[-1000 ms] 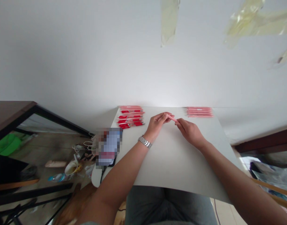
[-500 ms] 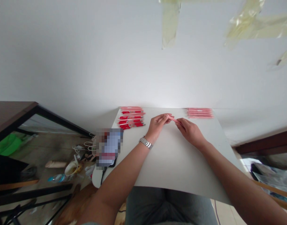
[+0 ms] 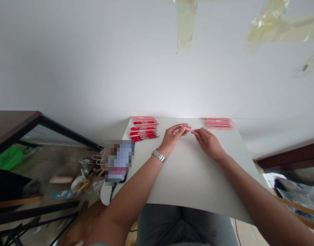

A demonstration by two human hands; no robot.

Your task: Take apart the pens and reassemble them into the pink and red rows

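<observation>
Head view: fingers (image 3: 177,128) pinch pink pen (image 3: 188,129).

**Head camera looking forward and down from above the person's lap (image 3: 185,225)**
It is facing the far wall (image 3: 157,61) across a white tabletop (image 3: 195,177) from close by, with the left forearm (image 3: 131,194) and right forearm (image 3: 249,194) reaching in from the near corners, and the cluttered floor (image 3: 51,164) showing beyond the table's left side.

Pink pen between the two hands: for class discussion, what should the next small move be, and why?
Probably the left hand should release the pink pen, letting the right hand, at the pen's end, lay it beside the pink pens. It matches their colour, and they lie nearer that hand than the red pens do.
</observation>
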